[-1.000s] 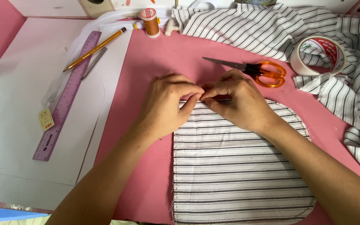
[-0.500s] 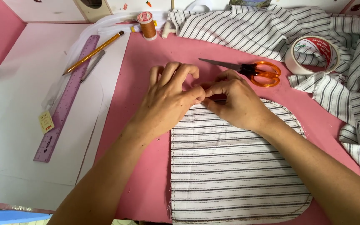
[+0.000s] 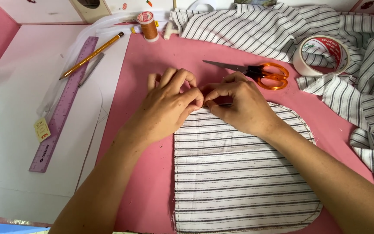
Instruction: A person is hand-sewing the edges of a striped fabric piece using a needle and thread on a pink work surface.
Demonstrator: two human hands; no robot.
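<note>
Two bare hands are in view, the left hand (image 3: 169, 106) and the right hand (image 3: 239, 106), both of one person. One flat cut piece of white cloth with dark stripes and rounded corners (image 3: 243, 182) lies on the pink bench (image 3: 152, 173). One larger crumpled heap of the same striped cloth (image 3: 282, 28) lies along the far and right side. There is one pair of orange-handled scissors (image 3: 256, 73), one roll of pale adhesive tape (image 3: 323, 55), one spool of orange-brown thread (image 3: 148, 26), one yellow pencil (image 3: 91, 55), one translucent purple plastic ruler (image 3: 66, 108), one small yellow paper tag (image 3: 42, 130), and one large white sheet of paper (image 3: 18, 143).
</note>
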